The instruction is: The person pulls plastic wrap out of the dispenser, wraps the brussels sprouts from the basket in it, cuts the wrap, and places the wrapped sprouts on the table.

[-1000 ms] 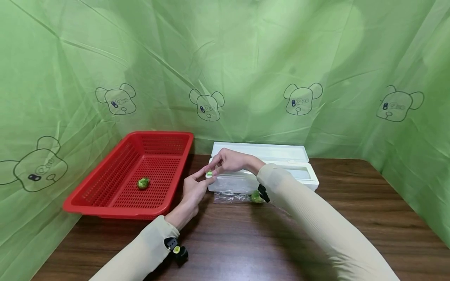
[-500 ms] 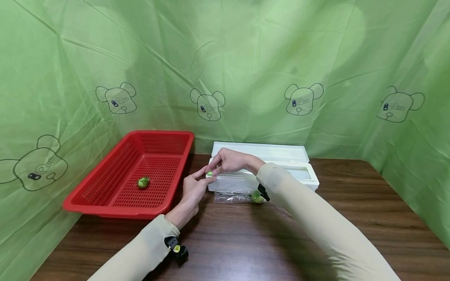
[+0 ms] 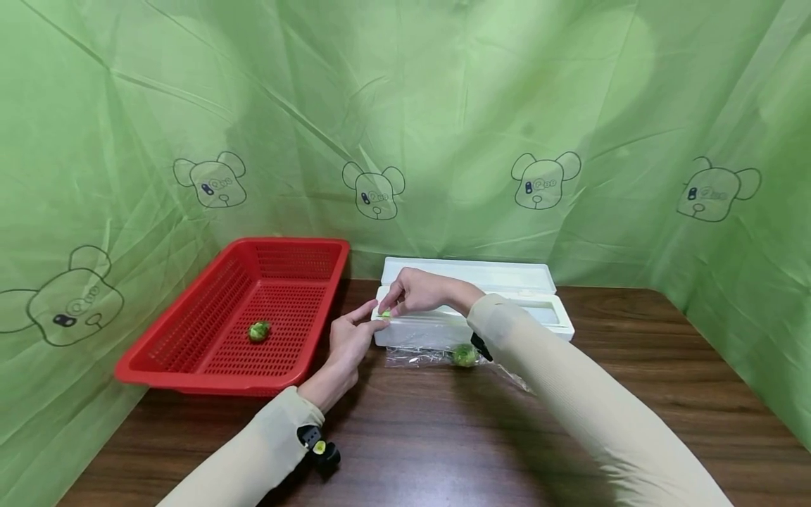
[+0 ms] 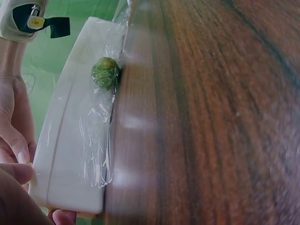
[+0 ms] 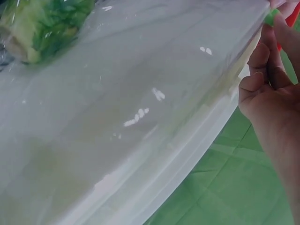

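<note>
A long white cling film box (image 3: 437, 332) lies on the table with its lid (image 3: 469, 273) tipped back. At its left end my left hand (image 3: 345, 345) grips the box, fingertips around the end in the left wrist view. My right hand (image 3: 426, 291) pinches a small green slide cutter (image 5: 271, 18) on the box's top edge near that end. Clear film (image 4: 99, 150) hangs over the front onto the table. A Brussels sprout (image 4: 106, 73) sits against the box front, with film over or around it.
To the left stands a red perforated basket (image 3: 209, 385) with one Brussels sprout (image 3: 258, 332) inside. The box and basket share a dark wooden table (image 3: 431, 451). A green curtain (image 3: 443, 127) hangs behind and at both sides.
My right hand has shifted slightly to the right, taking the green slide cutter along the box edge. The left hand and the box stay about where they were.
</note>
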`<action>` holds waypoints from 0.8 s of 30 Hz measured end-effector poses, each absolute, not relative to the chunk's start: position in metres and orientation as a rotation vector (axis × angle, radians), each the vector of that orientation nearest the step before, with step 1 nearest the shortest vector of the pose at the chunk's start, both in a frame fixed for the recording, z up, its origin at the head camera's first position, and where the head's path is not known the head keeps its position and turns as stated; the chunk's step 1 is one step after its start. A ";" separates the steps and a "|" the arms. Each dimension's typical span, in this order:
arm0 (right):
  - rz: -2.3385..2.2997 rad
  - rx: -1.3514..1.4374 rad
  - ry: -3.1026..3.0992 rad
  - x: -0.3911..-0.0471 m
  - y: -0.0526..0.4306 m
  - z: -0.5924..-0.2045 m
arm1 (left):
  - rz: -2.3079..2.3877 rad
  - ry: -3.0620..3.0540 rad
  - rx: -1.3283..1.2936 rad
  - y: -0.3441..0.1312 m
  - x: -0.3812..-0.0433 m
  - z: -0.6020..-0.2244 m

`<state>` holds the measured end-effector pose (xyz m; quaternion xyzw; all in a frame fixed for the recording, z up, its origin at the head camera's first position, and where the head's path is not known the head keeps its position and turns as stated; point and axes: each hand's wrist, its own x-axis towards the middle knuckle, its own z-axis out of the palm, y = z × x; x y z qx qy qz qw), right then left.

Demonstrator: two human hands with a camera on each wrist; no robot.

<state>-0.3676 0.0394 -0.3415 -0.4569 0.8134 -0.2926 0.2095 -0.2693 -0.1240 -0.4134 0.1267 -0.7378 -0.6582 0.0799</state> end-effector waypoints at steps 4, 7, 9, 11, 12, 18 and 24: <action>-0.790 -1.290 2.273 -0.366 0.047 -0.340 | -1.968 -2.207 0.386 -0.123 -0.270 -0.415; -0.774 -1.293 2.283 -0.365 0.055 -0.338 | -1.980 -2.189 0.374 -0.123 -0.270 -0.415; -0.779 -1.276 2.280 -0.365 0.061 -0.338 | -1.990 -2.184 0.368 -0.124 -0.270 -0.415; -0.796 -1.268 2.272 -0.365 0.064 -0.339 | -1.995 -2.181 0.365 -0.124 -0.271 -0.416; -0.808 -1.262 2.266 -0.366 0.066 -0.340 | -1.995 -2.183 0.366 -0.125 -0.271 -0.416; -0.861 -1.257 2.251 -0.369 0.069 -0.346 | -1.999 -2.184 0.360 -0.124 -0.272 -0.416; -0.876 -1.253 2.272 -0.367 0.071 -0.346 | -1.970 -2.200 0.396 -0.123 -0.271 -0.415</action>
